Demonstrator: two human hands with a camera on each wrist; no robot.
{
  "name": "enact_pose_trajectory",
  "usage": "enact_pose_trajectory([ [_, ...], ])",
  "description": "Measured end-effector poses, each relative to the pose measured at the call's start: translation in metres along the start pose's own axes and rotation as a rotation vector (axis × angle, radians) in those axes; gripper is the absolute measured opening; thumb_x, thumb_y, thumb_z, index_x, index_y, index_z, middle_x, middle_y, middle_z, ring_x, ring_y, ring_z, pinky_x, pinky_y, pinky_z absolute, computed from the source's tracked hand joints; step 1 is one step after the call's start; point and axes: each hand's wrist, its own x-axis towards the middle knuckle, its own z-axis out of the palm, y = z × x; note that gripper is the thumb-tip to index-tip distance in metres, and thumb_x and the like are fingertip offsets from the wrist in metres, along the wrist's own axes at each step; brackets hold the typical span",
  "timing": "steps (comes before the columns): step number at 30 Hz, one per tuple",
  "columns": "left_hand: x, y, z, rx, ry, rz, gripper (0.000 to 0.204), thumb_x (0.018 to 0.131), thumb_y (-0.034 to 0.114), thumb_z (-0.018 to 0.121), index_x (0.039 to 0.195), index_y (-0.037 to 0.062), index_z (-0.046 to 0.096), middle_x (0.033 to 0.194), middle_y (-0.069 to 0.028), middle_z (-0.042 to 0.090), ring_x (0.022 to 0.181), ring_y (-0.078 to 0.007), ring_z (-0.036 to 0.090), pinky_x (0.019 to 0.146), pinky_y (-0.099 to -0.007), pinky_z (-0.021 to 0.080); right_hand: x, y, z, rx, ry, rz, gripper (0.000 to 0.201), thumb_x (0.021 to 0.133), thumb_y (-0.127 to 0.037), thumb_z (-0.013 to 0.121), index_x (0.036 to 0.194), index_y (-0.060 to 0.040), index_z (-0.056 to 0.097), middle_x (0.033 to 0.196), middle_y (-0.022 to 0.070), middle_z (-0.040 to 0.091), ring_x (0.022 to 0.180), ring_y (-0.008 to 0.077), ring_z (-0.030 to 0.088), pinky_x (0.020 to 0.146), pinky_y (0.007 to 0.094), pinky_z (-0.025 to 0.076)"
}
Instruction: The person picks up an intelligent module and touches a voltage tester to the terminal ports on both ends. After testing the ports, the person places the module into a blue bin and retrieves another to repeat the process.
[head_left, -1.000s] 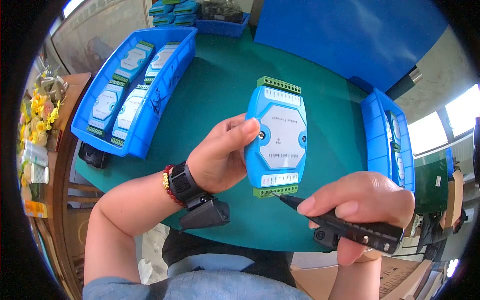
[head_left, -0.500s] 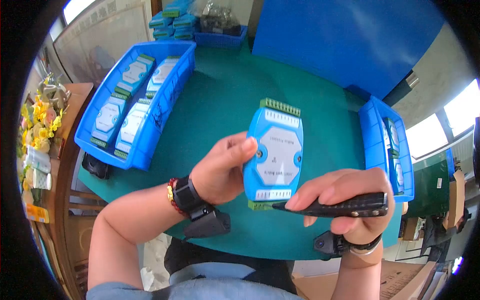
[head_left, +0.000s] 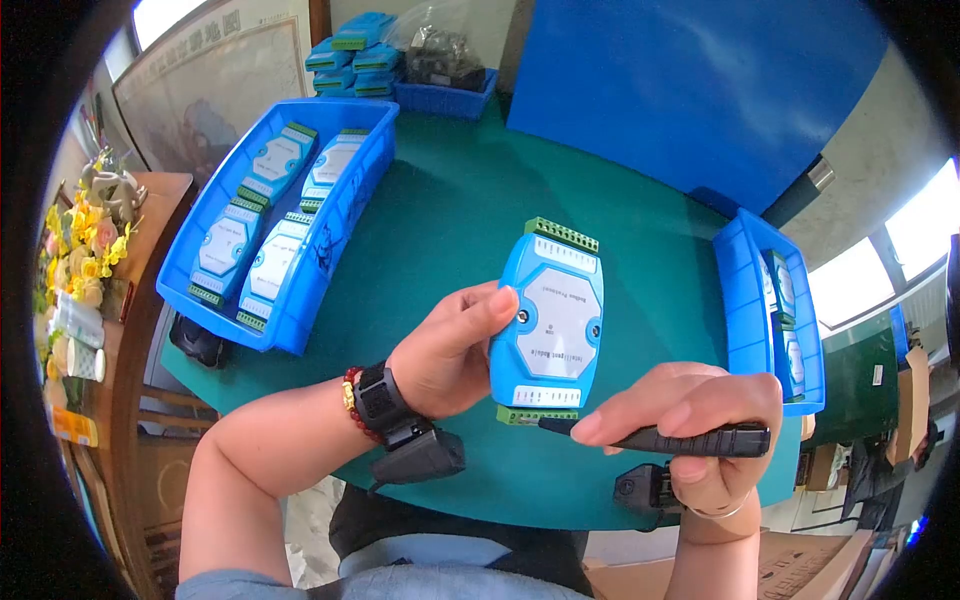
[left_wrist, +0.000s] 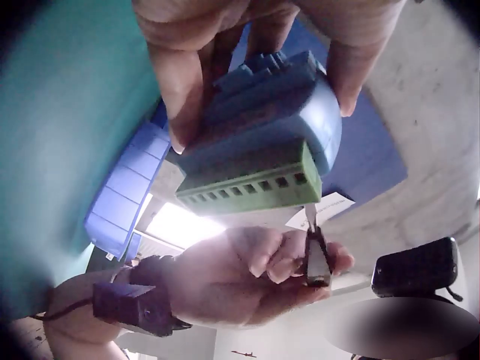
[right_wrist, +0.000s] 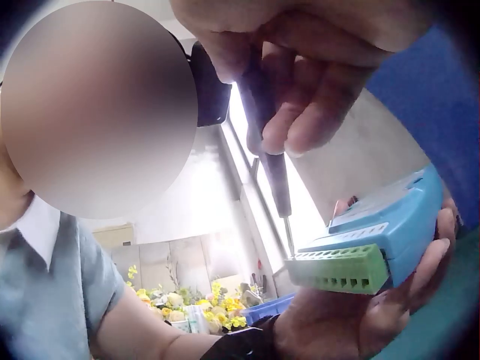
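Observation:
A blue module (head_left: 555,320) with a white label and green terminal strips at both ends is gripped by its side in the left hand (head_left: 445,350), thumb on the top face. The right hand (head_left: 700,420) pinches a black screwdriver (head_left: 690,440), whose tip is at the near green strip (head_left: 538,415). In the right wrist view the metal shaft (right_wrist: 288,236) meets the end of the green strip (right_wrist: 337,266). From below, the left wrist view shows the strip's row of square openings (left_wrist: 255,186) and the shaft beside its end.
On the left of the green table (head_left: 430,190) a blue bin (head_left: 320,270) holds several modules. Another bin (head_left: 740,300) with modules stands at the right. Stacked modules (head_left: 355,60) and a small bin (head_left: 445,97) are at the back, near a large blue panel (head_left: 690,90).
The module and both hands sit lower in the head view. The screwdriver has swung from a slant to nearly level, its tip staying at the near green strip and shifting slightly left.

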Motion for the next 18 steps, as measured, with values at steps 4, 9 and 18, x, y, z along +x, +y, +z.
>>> enact_pose_trajectory([
  [4,0.000,0.001,0.002,-0.008,-0.014,0.001,0.077,0.081,0.054,0.060,0.131,-0.0019,0.040,0.122,-0.0161,0.055,0.109,-0.0256,0.058,0.093,-0.0396,0.047,0.002,0.000,-0.007,-0.080,-0.099,-0.022,0.023,0.077,-0.022,0.067,0.077,-0.0017,0.056,0.098,0.0162,0.067,0.070,0.0284,0.063,0.060,0.0330,0.049],
  [9,-0.002,0.001,0.004,-0.009,-0.028,-0.043,0.074,0.081,0.049,0.063,0.130,-0.0029,0.040,0.122,-0.0150,0.056,0.109,-0.0245,0.058,0.094,-0.0390,0.047,0.008,0.005,-0.012,-0.152,-0.222,-0.248,0.018,0.075,-0.015,0.069,0.082,-0.0023,0.058,0.093,0.0164,0.068,0.062,0.0263,0.062,0.054,0.0317,0.051],
  [18,-0.002,-0.001,0.006,-0.037,0.008,-0.016,0.063,0.087,0.043,0.058,0.126,-0.0034,0.043,0.120,-0.0153,0.056,0.108,-0.0248,0.058,0.093,-0.0395,0.047,0.005,-0.004,-0.005,-0.176,-0.038,-0.064,0.021,0.074,-0.009,0.072,0.090,-0.0034,0.061,0.088,0.0184,0.068,0.076,0.0288,0.068,0.061,0.0334,0.054],
])
